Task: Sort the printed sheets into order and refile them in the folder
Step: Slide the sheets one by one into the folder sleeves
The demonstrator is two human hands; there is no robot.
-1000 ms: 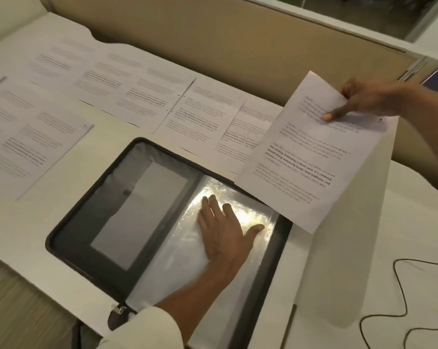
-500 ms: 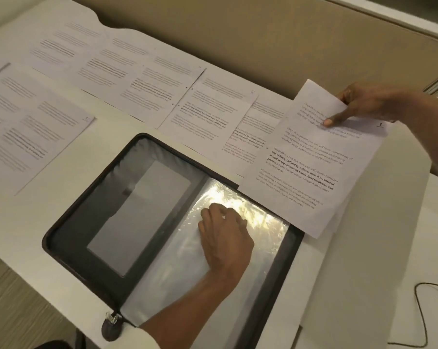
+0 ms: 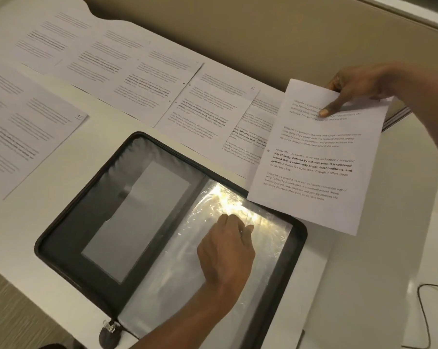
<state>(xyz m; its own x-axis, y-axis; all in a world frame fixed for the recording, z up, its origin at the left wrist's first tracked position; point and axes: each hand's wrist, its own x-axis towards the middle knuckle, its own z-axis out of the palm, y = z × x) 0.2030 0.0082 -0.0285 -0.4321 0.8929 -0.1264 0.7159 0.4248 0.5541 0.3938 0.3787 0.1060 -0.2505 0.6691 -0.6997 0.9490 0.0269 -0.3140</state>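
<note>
Refiling has barely begun, by our reckoning: no paper shows in the folder point(image 3: 69, 248) yet, and the one sheet we hold is not yet in. Our right hand point(image 3: 356, 84) pinches the top of a thin, matte printed sheet point(image 3: 313, 157), holding it in the air just beyond and right of our left hand point(image 3: 225, 250). That hand's curled fingers nip the glossy, crinkled clear sleeve point(image 3: 187, 285) in the right half of the dark, zip-edged folder, which lies open beneath it. Beyond and left of both hands, the other sheets point(image 3: 200, 109) lie flat in overlapping rows on the smooth pale desk point(image 3: 107, 137), all left to file.
</note>
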